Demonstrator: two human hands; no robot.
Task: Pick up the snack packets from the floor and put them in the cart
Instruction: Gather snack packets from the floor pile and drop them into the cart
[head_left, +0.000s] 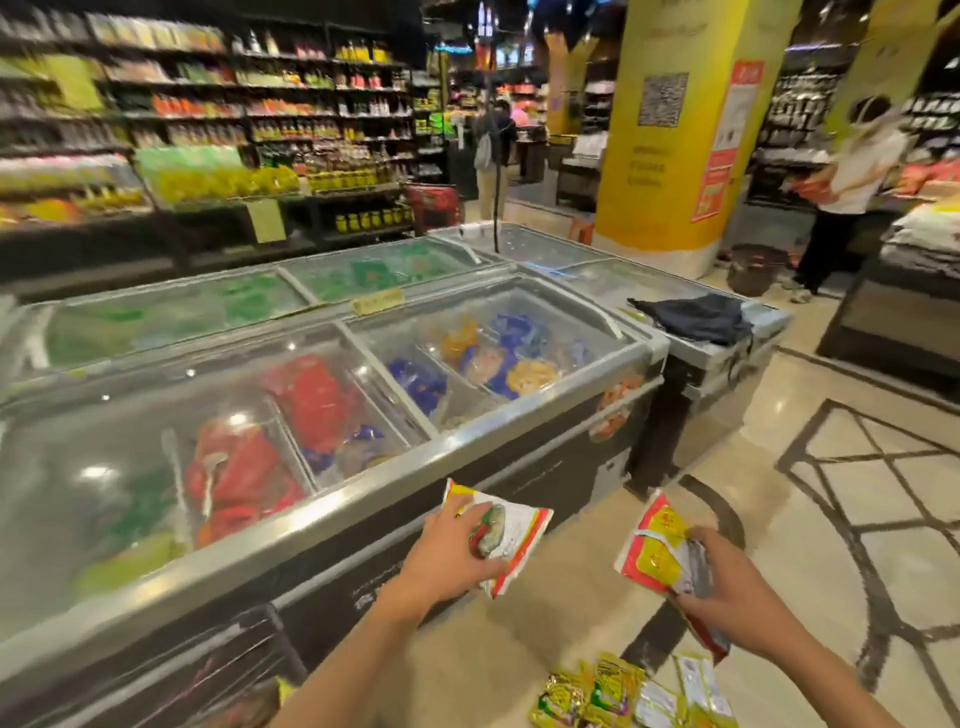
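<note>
Nearest to the camera, at the bottom edge, a small pile of snack packets (618, 693) lies on the floor (831, 519), with green-yellow ones on the left and paler ones on the right. The pile is under the right forearm, so it lies below the right hand (727, 597) and back towards the body. The left hand (452, 553) is further from it, up and to the left. In my judgement the right hand is the nearer one for the next pick, but both hands are occupied.

The fingers of the right hand are curled around a bundle of red and yellow packets (652, 548). The long axis of the bundle runs up and to the left from the palm, and one red corner hangs below the hand. The left hand grips a white packet (511, 535) with a red and yellow border, which points to the right. The two loads are apart, in the air above the floor.

I cannot find the cart with certainty. A dark shape (228, 670) at the lower left is too blurred to name, so the direction for unloading is not clear.

Just beyond the hands stands a chest freezer (363, 493) with glass lids. Further away are a yellow pillar (670, 130) and long shelves (208, 104).
</note>
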